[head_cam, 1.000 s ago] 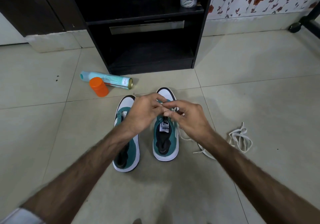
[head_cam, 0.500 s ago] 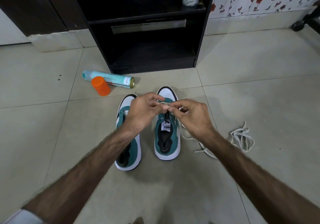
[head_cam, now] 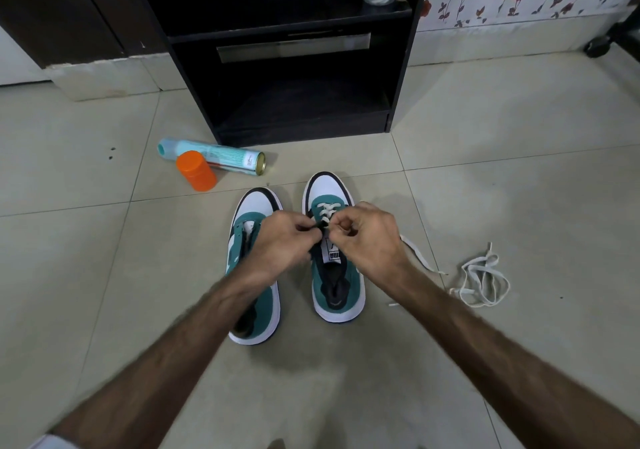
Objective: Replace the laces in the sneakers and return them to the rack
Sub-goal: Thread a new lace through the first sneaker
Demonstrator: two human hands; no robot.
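Head view: a cream flat lace [head_cam: 325, 211] is pinched by the left hand [head_cam: 277, 246] and right hand [head_cam: 367, 240] over the right green-and-white sneaker [head_cam: 332, 275], flanked by open tiled floor [head_cam: 519, 178] before the black wooden rack [head_cam: 298, 67].

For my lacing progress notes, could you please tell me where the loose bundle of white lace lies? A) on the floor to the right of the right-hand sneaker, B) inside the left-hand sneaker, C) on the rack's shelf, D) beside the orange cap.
A: the loose lace bundle lies on the floor tiles to the right of the right-hand sneaker, well apart from it and from the black rack.
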